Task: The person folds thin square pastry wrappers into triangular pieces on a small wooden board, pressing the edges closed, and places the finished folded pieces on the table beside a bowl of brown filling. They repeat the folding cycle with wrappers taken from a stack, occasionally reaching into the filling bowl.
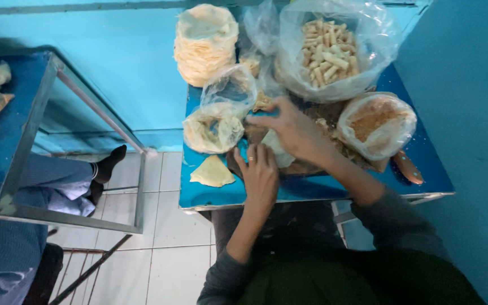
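White floor tiles (165, 248) lie below us, and above them a small blue table (312, 189) stands against turquoise walls. Nearest its front edge our left hand (260, 176), a ring on one finger, rests palm down with fingers loosely spread, closed on nothing that we can see, its tips at the rim of a dark wooden board (306, 167). Just beyond, our right hand (296, 131) reaches across the board and presses on a pale dough wrapper (278, 149) lying between the two hands; how tightly those fingers pinch it we cannot tell, since the back of the hand hides them. To the left, a folded triangular wrapper (213, 171) sits alone near the table's front edge, and we judge it could slide off if a sleeve brushes it. A knife with a brown handle (408, 166) lies near the right front corner, close to our right forearm, where a careless elbow could knock it down. Things crowd the working space: an open bag of wrappers (216, 127) at left and a bag of brown crumbs (375, 124) at right hem in the board, and either might tip if bumped. Farther back stand a tall stack of round wrappers (204, 45) and a big clear bag of pale tube snacks (329, 51). Off left, another person's legs (57, 181) rest under a second metal-framed table (35, 107).
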### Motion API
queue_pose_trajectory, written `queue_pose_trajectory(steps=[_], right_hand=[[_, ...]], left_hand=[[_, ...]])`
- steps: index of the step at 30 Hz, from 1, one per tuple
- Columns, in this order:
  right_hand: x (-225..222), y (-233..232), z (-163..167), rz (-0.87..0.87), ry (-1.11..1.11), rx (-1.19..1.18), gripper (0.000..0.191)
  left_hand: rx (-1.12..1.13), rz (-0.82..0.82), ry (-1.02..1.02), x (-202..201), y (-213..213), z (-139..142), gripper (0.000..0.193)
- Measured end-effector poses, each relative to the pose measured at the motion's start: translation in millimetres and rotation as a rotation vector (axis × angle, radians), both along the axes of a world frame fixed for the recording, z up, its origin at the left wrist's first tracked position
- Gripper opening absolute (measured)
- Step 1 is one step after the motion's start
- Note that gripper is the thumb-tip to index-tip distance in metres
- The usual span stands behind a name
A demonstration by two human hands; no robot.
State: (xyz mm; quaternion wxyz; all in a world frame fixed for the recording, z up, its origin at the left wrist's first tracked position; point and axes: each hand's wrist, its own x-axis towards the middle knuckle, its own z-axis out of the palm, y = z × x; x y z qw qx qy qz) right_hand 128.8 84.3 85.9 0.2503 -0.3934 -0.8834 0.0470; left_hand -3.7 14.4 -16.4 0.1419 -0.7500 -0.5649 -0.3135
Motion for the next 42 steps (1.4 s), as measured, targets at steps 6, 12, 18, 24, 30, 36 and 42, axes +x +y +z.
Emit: queue_pose_trajectory(steps=[6,12,18,24,30,36,42], right_hand=[[-79.3,47.1,-22.0,0.291,-0.196,0.095,0.049],[-111.5,64.1,-37.2,0.289,-0.301,0.075,0.02],[-122.0,73.6,-39.0,0.358,-0.208,-0.032,0.004],[-112.3,77.4,-39.0,0.467,-0.072,-0.148,0.012],[-32.2,72.1,-14.4,0.48,0.052,-0.448,0.023],[52.7,16.7,-11.6,0.07,-0.073,-0.168,0.038],[45.3,-39.5,-35.4,0.018,-0.275,0.353,0.045]], left_hand=[[-0.046,-0.022,-0.048,-1.5,3.0,-11.7,0.044],[0.048,-0.061,-0.095,-5.0,3.9,-10.6,0.045],[0.015,-0.065,-0.088,-7.6,2.3,-13.1,0.036],[-0.001,-0.061,-0.076,-8.7,-1.0,-6.6,0.039],[0.001,-0.048,-0.056,-8.7,-6.0,0.3,0.038],[0.09,-0.05,-0.104,-5.6,-7.0,1.4,0.031],[0.102,-0.034,-0.108,-2.7,-9.3,8.1,0.027]])
